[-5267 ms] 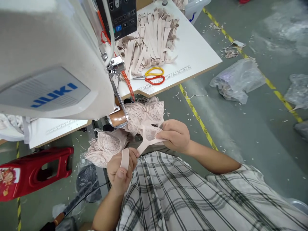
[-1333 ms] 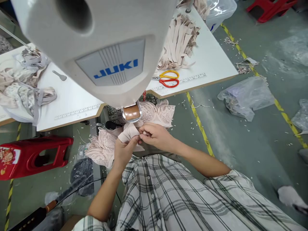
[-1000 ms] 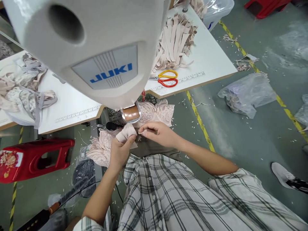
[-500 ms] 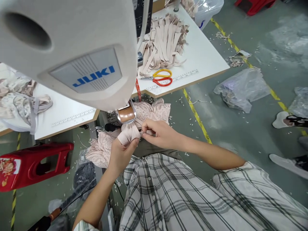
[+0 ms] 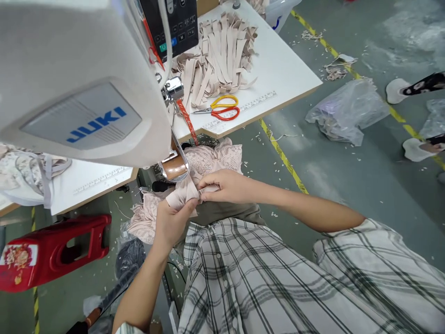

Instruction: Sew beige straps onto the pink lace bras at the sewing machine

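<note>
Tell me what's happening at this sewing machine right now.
A person is handling a pale pink fabric band just below the sewing machine. The left hand grips its folded part while the right hand pinches at its edge. Lace pieces lie beside the hands, and scissors rest on the white table near cut strips.

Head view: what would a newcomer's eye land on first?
Probably the white JUKI machine, filling the upper left. Next come the left hand and right hand, holding pale fabric near the centre, and the yellow-and-red scissors on the table, beside the strips.
</note>
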### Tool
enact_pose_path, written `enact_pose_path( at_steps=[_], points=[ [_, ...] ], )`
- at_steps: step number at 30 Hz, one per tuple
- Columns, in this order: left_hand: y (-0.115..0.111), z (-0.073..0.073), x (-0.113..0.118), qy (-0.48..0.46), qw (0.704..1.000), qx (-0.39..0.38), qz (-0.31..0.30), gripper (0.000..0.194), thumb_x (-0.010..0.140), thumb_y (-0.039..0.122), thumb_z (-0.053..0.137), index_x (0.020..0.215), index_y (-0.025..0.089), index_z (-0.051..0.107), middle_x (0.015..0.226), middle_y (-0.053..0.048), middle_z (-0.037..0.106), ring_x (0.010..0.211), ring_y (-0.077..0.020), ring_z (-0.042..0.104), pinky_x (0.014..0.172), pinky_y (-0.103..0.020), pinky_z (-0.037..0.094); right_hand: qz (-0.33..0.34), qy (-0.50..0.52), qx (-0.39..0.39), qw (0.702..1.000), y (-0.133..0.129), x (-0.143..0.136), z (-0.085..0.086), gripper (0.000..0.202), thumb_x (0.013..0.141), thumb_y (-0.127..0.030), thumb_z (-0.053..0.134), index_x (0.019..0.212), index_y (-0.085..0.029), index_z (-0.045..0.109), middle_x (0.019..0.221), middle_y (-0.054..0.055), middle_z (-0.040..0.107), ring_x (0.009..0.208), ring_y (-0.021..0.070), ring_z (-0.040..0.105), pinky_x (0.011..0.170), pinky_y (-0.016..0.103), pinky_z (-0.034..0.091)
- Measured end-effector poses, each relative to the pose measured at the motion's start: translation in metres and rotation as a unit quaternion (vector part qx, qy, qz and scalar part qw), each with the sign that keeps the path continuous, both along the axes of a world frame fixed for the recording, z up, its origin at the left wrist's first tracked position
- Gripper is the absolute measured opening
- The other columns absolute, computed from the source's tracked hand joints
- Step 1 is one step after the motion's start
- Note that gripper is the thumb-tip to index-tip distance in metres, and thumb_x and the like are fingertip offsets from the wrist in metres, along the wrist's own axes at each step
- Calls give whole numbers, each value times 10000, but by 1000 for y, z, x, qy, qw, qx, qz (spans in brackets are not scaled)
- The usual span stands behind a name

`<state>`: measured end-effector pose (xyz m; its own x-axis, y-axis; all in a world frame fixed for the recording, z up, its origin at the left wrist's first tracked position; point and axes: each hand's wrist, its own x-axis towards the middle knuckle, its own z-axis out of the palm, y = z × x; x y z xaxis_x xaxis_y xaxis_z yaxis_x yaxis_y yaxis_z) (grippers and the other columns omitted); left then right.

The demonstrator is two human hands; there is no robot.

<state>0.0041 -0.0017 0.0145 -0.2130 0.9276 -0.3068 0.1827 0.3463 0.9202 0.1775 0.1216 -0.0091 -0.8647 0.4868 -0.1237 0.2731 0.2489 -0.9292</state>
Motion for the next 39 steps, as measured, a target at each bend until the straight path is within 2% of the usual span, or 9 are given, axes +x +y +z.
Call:
enact_pose_path(
  at_steps=[8, 20, 23, 26, 28, 31, 33, 35, 39],
  points=[
    [7, -12, -1, -65, 997, -3, 38, 264, 825, 368, 730, 707, 134, 699, 698, -44, 665, 674, -148, 578, 624, -236, 472, -21, 2, -245, 969, -1, -3, -9, 224, 847, -373, 628, 953, -202, 727, 728, -7, 697, 542, 98, 525, 483, 228, 358],
    [9, 4, 6, -83, 994, -1, 72, 249, 807, 349, 752, 712, 128, 688, 694, -44, 686, 673, -154, 612, 622, -239, 495, -50, -10, -149, 987, -4, -9, 6, 157, 803, -334, 647, 813, -182, 685, 676, -33, 631, 583, 95, 530, 522, 217, 362],
    [-6, -3, -2, -80, 995, -14, 66, 300, 807, 426, 748, 862, 132, 720, 830, -78, 724, 783, -199, 662, 682, -271, 530, -21, -14, -166, 986, 1, -13, 12, 124, 773, -288, 647, 823, -187, 699, 609, -54, 581, 535, 83, 480, 503, 216, 331],
    [-26, -25, -4, -140, 975, 49, 165, 593, 746, 647, 714, 1145, 212, 659, 1111, -105, 718, 1020, -277, 677, 850, -374, 562, 5, 18, -284, 959, 10, -20, 23, 150, 710, -273, 679, 824, -182, 712, 641, -46, 613, 562, 86, 509, 528, 217, 369],
    [-36, -39, 2, -238, 940, 114, 215, 857, 711, 874, 505, 1364, 320, 493, 1304, -103, 646, 1136, -311, 651, 919, -456, 552, 13, 27, -349, 937, 15, -27, 34, 167, 668, -279, 704, 803, -180, 708, 664, -37, 642, 567, 89, 528, 532, 217, 384],
    [-40, -40, 13, -361, 905, 150, 169, 983, 718, 956, 170, 1542, 420, 163, 1430, -109, 564, 1216, -340, 620, 904, -489, 559, 78, 13, -370, 926, 23, -40, 52, 192, 662, -303, 710, 817, -192, 696, 691, -28, 664, 564, 100, 545, 559, 239, 423],
    [-37, -29, 10, -348, 902, 214, 137, 896, 775, 911, 211, 1546, 472, 92, 1430, -98, 573, 1295, -350, 561, 951, -498, 537, 157, 3, -308, 938, 30, -49, 64, 178, 687, -298, 690, 836, -202, 701, 709, -27, 661, 594, 108, 552, 595, 252, 434],
    [-31, -16, -5, -252, 907, 307, 138, 772, 837, 831, 337, 1523, 526, 155, 1427, -69, 582, 1367, -344, 488, 1042, -527, 475, 189, -21, -150, 970, 40, -57, 75, 87, 713, -236, 644, 778, -205, 693, 647, -41, 604, 579, 98, 501, 575, 242, 381],
    [-17, -13, -50, 178, 916, 358, 20, 703, 841, 554, 678, 1476, 375, 433, 1372, -105, 618, 1270, -341, 581, 1045, -461, 483, 119, -85, 180, 973, 58, -70, 84, 165, 701, -133, 553, 551, -188, 511, 527, -46, 411, 541, 91, 312, 538, 266, 241]
  ],
)
